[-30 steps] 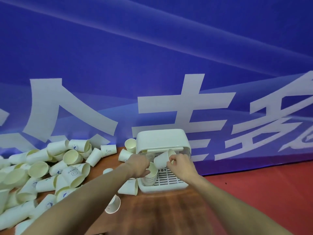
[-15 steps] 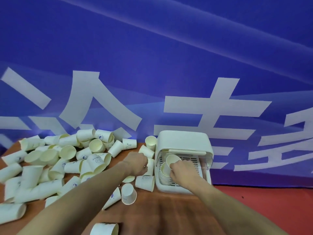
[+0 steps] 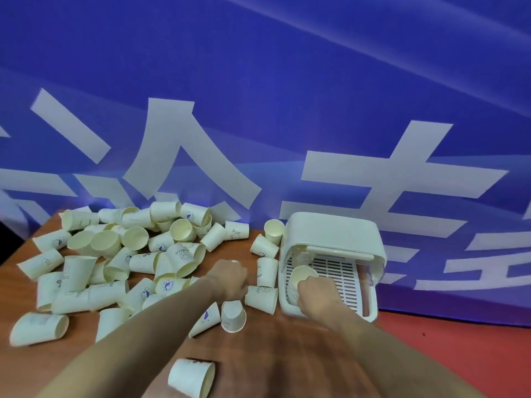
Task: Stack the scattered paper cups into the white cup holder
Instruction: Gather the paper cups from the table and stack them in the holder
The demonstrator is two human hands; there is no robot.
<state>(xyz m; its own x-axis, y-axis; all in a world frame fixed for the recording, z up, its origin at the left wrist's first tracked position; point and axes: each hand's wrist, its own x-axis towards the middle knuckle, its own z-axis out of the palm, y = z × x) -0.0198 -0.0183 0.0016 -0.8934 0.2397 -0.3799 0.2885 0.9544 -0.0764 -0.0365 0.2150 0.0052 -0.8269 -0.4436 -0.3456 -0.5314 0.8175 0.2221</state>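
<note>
Low in the frame, loose cups [image 3: 191, 377] on our table [image 3: 273, 366] could roll off an elbow. Our left hand [image 3: 230, 278] curls over the pile, grip unclear. Right hand [image 3: 316, 291] grips the nested stack [image 3: 301, 278] in the white cup holder [image 3: 333, 234], centre right; a skewed push could jam it.

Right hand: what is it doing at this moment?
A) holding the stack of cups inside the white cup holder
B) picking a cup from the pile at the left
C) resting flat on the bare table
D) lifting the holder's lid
A: the right hand grips the stack of cups lying on the slotted tray inside the white cup holder.
</note>
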